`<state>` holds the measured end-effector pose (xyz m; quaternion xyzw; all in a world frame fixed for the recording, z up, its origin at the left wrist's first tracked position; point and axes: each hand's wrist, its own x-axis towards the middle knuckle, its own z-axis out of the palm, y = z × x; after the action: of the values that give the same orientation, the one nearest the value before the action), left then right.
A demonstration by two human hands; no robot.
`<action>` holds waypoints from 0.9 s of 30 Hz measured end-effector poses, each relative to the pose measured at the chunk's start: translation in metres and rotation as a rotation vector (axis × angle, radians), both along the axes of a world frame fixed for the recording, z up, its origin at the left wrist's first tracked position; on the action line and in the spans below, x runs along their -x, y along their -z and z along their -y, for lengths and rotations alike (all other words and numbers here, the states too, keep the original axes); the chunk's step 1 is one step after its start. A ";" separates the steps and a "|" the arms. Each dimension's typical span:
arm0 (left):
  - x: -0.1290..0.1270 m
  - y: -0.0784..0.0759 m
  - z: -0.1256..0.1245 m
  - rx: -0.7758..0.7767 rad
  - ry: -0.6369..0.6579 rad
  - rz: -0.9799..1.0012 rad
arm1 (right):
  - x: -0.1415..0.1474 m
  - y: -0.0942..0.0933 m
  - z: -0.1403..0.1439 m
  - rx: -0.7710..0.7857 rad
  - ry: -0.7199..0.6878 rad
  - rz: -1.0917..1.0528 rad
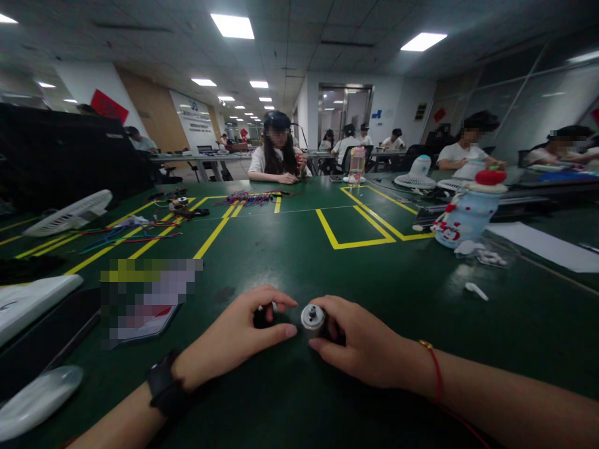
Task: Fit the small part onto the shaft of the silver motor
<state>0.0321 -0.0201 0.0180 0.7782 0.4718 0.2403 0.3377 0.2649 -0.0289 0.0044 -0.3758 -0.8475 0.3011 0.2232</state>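
Two hands met at the near edge of the green counter [290,249]. The right hand [360,343] was closed around a small silver motor [312,317], shaft end up, with thumb and fingers wrapped about its lower body. The left hand [238,333], a black watch [163,383] on its wrist, pinched a small dark part [262,316] between thumb and forefinger, just beside the motor; what that part was could not be made out. The risk, as I judged it, lay in the small size of both pieces: a loose pinch could let the dark part drop and roll on the smooth mat, and pressing it on askew could jam or bend the thin shaft. To the left lay a white fan cover [32,299] and a grey oval piece [37,399]. To the right, a small white plastic bit [476,290] lay alone. Farther off stood a snowman-shaped bottle [463,215], a sheet of paper [547,246], yellow tape lines [355,227], and loose coloured wires [255,198]. Beyond the counter other people sat working at tables in a large office lit by ceiling panels [233,25].
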 end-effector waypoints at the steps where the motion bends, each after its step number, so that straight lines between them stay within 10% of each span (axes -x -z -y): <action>1: -0.005 -0.001 0.003 -0.011 -0.014 0.036 | 0.000 0.000 0.000 -0.006 -0.002 -0.003; 13: -0.022 -0.008 0.013 -0.122 -0.138 0.258 | 0.001 0.002 -0.002 -0.055 -0.010 -0.004; 27: 0.004 0.009 -0.001 -0.173 0.137 -0.247 | 0.000 -0.001 0.000 0.011 0.002 -0.010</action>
<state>0.0279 -0.0190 0.0094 0.8584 0.4331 0.1590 0.2244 0.2650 -0.0288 0.0051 -0.3762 -0.8444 0.3073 0.2260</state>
